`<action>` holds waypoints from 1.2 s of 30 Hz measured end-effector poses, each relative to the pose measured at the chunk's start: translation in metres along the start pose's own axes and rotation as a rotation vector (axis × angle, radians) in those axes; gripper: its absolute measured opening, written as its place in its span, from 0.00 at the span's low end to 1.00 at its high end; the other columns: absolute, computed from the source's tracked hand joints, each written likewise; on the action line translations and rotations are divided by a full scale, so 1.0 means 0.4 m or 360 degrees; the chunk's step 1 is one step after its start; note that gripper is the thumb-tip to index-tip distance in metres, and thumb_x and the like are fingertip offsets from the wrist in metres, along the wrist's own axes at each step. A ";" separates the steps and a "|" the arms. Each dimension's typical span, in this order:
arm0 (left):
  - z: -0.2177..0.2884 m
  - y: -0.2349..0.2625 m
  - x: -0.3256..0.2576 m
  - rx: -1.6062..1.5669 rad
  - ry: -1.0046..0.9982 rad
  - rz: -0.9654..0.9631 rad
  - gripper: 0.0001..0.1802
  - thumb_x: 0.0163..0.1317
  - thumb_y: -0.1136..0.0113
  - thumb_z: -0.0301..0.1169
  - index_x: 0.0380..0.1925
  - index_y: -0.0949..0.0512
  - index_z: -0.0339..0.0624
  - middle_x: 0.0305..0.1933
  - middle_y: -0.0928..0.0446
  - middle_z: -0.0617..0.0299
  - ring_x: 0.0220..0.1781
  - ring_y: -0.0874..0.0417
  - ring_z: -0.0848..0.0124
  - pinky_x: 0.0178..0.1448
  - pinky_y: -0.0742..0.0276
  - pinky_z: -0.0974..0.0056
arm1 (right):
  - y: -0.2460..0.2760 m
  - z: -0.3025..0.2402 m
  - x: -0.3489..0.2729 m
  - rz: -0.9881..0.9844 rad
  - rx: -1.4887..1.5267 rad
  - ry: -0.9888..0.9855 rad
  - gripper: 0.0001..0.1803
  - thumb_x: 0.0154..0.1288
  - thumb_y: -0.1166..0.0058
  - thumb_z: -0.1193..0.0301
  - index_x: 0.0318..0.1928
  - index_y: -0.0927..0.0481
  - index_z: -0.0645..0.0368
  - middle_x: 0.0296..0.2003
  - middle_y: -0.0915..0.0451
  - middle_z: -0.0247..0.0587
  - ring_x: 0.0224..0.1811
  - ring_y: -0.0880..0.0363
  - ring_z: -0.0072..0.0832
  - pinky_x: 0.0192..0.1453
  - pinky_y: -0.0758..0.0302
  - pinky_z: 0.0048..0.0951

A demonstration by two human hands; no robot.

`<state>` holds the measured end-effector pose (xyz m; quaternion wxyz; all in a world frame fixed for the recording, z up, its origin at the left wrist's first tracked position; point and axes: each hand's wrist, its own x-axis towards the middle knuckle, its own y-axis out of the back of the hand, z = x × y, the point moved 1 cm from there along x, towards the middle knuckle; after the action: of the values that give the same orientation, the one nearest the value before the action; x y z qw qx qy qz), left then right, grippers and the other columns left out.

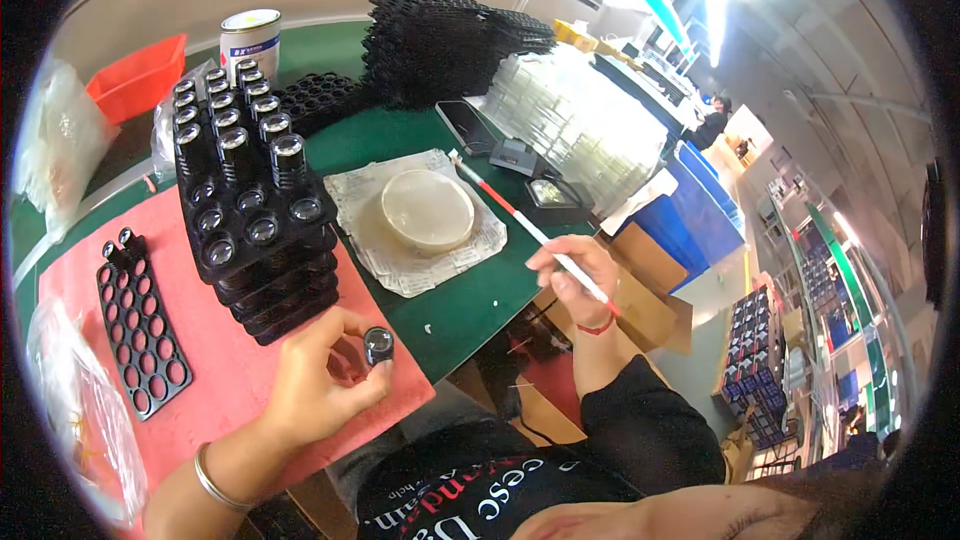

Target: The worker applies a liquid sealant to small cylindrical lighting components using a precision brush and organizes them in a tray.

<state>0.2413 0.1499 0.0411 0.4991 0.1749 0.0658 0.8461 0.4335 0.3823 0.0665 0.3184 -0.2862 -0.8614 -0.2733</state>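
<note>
My left hand [325,375] pinches a small black cylinder with a glassy top, like a lens barrel [379,343], over the edge of the pink mat [230,390]. In my right hand [580,275] is a slim red-and-white paintbrush [540,232], its tip pointing up and left. Near that tip a round, pale shallow dish [428,210] rests on a newspaper sheet [365,260]. Beyond my left hand rises a stack of black trays [265,285], the top one filled with lens barrels. Left of it lies a black perforated tray [140,330] with two barrels at its far end.
A metal can [250,37] and a red bin [140,77] stand at the far left. Stacked black trays [420,50] and clear plastic trays [575,120] line the back. A phone [466,128] and a small dark box [553,194] lie right of the dish. Cardboard boxes [640,280] stand beyond my right hand.
</note>
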 end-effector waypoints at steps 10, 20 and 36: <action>0.010 0.005 0.004 -0.0045 0.0107 -0.0029 0.12 0.47 0.37 0.28 0.31 0.26 0.37 0.24 0.26 0.64 0.20 0.26 0.80 0.23 0.31 0.75 | -0.017 0.030 0.006 0.0495 -0.0782 0.0374 0.07 0.60 0.45 0.73 0.33 0.20 0.66 0.26 0.21 0.42 0.24 0.26 0.24 0.27 0.31 0.20; 0.001 0.003 0.003 -0.0029 0.0057 0.0009 0.13 0.48 0.37 0.28 0.33 0.26 0.36 0.27 0.24 0.63 0.24 0.25 0.79 0.28 0.29 0.73 | -0.025 0.034 0.014 0.0539 -0.0678 0.0028 0.11 0.64 0.49 0.69 0.32 0.20 0.66 0.27 0.22 0.40 0.26 0.26 0.24 0.30 0.31 0.21; -0.001 0.012 -0.004 -0.0351 0.0206 0.0217 0.12 0.51 0.37 0.30 0.35 0.24 0.36 0.29 0.21 0.64 0.24 0.24 0.83 0.27 0.30 0.76 | -0.003 0.062 -0.054 0.1096 0.0672 0.0188 0.09 0.68 0.57 0.69 0.38 0.27 0.62 0.34 0.26 0.38 0.33 0.33 0.21 0.36 0.36 0.23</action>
<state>0.2379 0.1463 0.0417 0.4513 0.0683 -0.0076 0.8897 0.4368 0.3906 0.0349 0.4921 -0.4700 -0.7326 0.0162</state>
